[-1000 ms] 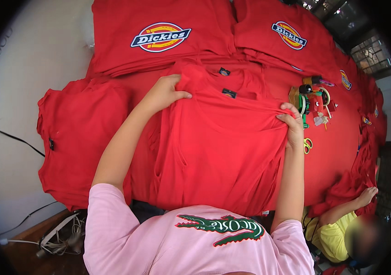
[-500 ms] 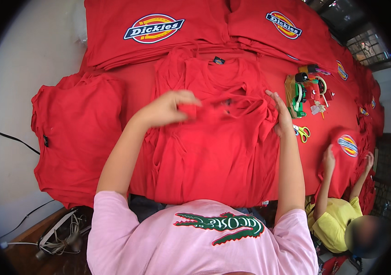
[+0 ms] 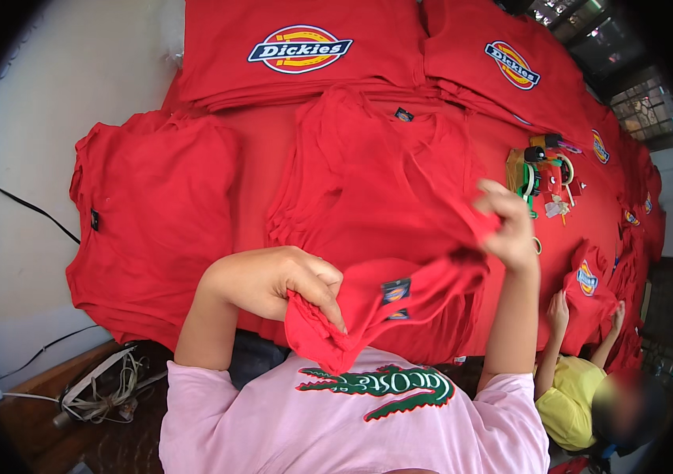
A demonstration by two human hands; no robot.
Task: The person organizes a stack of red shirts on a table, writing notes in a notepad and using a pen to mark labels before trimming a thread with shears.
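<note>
Red shirt (image 3: 361,314) is probably needing even tension, left hand (image 3: 277,283) pinching its bunched edge between fingers, right hand (image 3: 510,227) blurring, its fingers' hold impossible to tell.

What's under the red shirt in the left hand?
A pile of red shirts: its far end shows, with one dark collar label. The held shirt covers part of its near end; the layer count is hidden.
</note>
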